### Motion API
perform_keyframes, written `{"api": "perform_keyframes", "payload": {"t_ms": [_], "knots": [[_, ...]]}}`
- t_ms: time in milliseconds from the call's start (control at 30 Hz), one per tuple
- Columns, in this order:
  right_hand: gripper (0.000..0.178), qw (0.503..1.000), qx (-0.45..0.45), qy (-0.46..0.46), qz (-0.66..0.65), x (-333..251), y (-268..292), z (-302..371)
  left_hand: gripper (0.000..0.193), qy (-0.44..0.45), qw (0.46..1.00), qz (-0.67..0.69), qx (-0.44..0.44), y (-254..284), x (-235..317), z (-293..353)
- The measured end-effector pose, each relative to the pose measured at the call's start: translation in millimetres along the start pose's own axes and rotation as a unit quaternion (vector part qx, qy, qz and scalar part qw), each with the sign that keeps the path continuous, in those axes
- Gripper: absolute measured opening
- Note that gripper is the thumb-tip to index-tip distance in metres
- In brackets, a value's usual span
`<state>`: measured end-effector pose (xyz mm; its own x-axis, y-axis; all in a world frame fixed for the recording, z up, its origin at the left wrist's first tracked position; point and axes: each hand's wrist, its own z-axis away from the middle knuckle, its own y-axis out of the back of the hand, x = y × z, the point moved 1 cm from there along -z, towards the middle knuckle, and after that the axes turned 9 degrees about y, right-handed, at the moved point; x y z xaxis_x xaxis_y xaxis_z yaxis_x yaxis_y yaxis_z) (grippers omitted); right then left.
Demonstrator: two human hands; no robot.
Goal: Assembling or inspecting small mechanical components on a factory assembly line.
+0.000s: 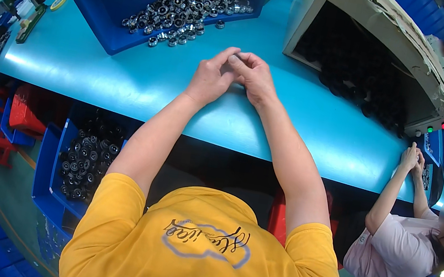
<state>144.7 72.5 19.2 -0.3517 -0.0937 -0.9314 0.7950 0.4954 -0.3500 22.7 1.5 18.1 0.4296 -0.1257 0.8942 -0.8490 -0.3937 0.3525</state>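
Observation:
Over the turquoise table (148,86), my left hand (212,78) and my right hand (254,79) meet at the fingertips. The fingers of both are pinched together, and whatever lies between them is hidden. Just beyond my hands, a pile of shiny metal-and-black round parts (187,10) spills from a tipped blue bin (94,5). Several of these parts lie loose on the tabletop in front of the bin's edge.
A pale, box-shaped machine (307,18) with a dark opening full of black parts stands at right. Below the table's left side, a blue crate (62,156) holds black wheel-like parts, near red stools (30,109). A co-worker (398,244) sits at right; yellow tape (58,2) lies far left.

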Motion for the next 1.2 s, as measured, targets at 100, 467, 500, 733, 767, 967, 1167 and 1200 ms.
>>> {"api": "perform_keyframes", "payload": {"t_ms": [100,467,500,733,767,967,1167,1200], "knots": [[0.024,1.000,0.010,0.025,0.013,5.6,1.0,0.2,0.047,0.033,0.998,0.055,-0.014,-3.2,-6.8,0.8],[0.021,0.999,0.032,-0.019,-0.034,9.5,-4.0,-4.7,0.043,0.052,0.999,-0.009,0.012,-1.8,0.8,2.4],[0.022,0.998,0.013,-0.025,-0.051,4.8,-4.5,-4.2,0.043,0.053,0.998,0.039,0.013,-2.6,-3.2,0.5],[0.027,0.999,0.008,-0.027,-0.016,4.3,5.7,-1.0,0.050,0.043,0.998,0.044,-0.014,-5.0,-7.1,-1.3],[0.026,1.000,0.017,-0.021,-0.001,5.9,5.2,-0.9,0.050,0.035,0.999,0.029,-0.010,-5.7,-7.8,-0.7],[0.024,0.999,0.017,0.040,0.014,8.7,2.5,4.8,0.044,0.007,1.000,-0.024,-0.002,-1.8,-6.1,1.4],[0.027,0.999,0.039,0.030,0.006,9.8,1.4,-0.1,0.049,0.032,0.994,0.103,-0.031,-5.7,-9.3,-1.9],[0.028,0.997,0.045,0.049,0.038,12.6,0.7,-0.6,0.049,0.039,0.994,0.097,-0.027,-5.3,-8.4,-1.1]]}}
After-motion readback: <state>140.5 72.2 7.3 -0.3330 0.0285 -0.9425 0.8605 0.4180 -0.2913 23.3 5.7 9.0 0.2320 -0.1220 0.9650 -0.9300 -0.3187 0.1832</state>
